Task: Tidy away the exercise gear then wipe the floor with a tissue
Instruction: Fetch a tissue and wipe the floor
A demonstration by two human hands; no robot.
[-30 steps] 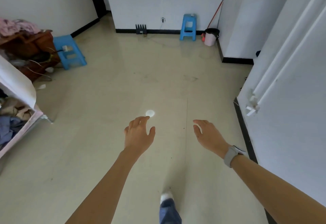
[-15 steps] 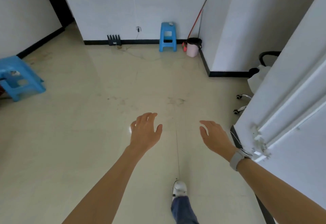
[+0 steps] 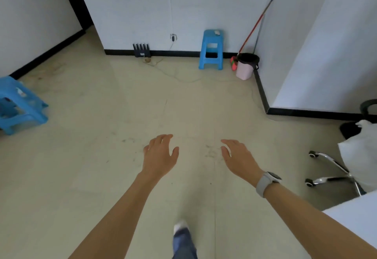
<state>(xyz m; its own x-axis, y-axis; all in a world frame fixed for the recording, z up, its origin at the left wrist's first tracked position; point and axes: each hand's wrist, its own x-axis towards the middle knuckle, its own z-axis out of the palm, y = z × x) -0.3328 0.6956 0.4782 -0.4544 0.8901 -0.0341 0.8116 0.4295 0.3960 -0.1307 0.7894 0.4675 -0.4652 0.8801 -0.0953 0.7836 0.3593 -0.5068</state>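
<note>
My left hand (image 3: pixel 160 155) and my right hand (image 3: pixel 238 157) are stretched out in front of me over the beige tiled floor (image 3: pixel 102 156), both with fingers apart and holding nothing. A grey watch sits on my right wrist. Faint dirty marks show on the floor between the hands and further ahead. No exercise gear and no tissue can be made out in this view. One foot in a white shoe (image 3: pixel 180 227) is stepping forward below the hands.
A blue stool (image 3: pixel 211 49) stands against the far wall, another blue stool (image 3: pixel 18 105) at the left. A pink bin (image 3: pixel 245 66) and a red-handled broom (image 3: pixel 255 24) fill the corner. A black multi-antenna device (image 3: pixel 141 50) and a cable lie by the baseboard. An office chair base (image 3: pixel 330 173) stands at the right.
I have walked forward and turned right: the far wall, stool and bin are closer, the cluttered furniture at the left has left the view, and the chair base has come in. Both hands stay empty.
</note>
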